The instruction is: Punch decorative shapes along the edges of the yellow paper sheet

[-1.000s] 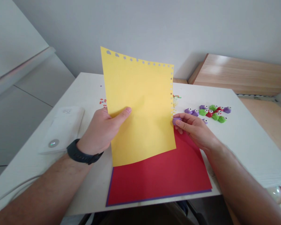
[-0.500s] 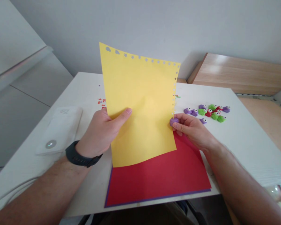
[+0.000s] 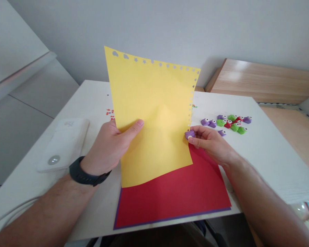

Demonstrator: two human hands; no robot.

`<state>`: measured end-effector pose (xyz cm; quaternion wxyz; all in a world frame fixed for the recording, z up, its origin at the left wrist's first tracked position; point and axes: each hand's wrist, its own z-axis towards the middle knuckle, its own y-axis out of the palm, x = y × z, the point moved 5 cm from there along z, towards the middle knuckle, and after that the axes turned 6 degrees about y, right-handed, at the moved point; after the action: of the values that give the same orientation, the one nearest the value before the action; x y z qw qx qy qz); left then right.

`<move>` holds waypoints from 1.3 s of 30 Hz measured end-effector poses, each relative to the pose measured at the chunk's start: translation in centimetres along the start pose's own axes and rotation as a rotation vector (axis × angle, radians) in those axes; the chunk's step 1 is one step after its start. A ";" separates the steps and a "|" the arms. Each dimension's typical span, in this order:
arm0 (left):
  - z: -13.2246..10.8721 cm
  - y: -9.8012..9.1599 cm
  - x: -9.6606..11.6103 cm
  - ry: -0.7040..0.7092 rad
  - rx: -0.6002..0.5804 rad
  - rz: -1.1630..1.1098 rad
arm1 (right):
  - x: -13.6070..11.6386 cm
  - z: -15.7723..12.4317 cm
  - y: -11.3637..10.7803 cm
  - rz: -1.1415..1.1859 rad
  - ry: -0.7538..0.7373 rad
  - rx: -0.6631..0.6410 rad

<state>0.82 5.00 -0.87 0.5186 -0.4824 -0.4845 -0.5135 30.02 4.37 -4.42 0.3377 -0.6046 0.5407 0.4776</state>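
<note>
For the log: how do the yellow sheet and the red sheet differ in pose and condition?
The yellow sheet is held up in the left hand, while the red sheet lies flat on the desk.
The yellow sheet has cut-out holes along its top and right edges; the red sheet shows none in its visible part.
Both are plain, single-coloured sheets.

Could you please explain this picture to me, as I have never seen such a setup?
There is no machine: a person works barehanded, seen from a camera worn on the head. The left hand holds up a yellow sheet punched along its top and right edges. The right hand pinches what looks like a purple punch at that right edge. On the white table lie a red sheet over a purple sheet, more colored punches to the right, and a flat white device to the left.
</note>
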 end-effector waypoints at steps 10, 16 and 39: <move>-0.1 0.0 -0.2 -0.004 -0.019 -0.021 | -0.2 -0.2 0.3 0.000 0.042 0.032; -0.1 0.1 -0.1 -0.015 -0.016 -0.011 | -0.1 -0.2 0.4 0.000 0.055 0.025; -0.1 0.3 0.5 0.023 0.003 -0.010 | -0.1 -0.3 0.4 -0.009 0.032 0.010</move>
<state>1.15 4.86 -0.43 0.5222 -0.4733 -0.4818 -0.5207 29.73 4.03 -4.14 0.3339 -0.6129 0.5459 0.4636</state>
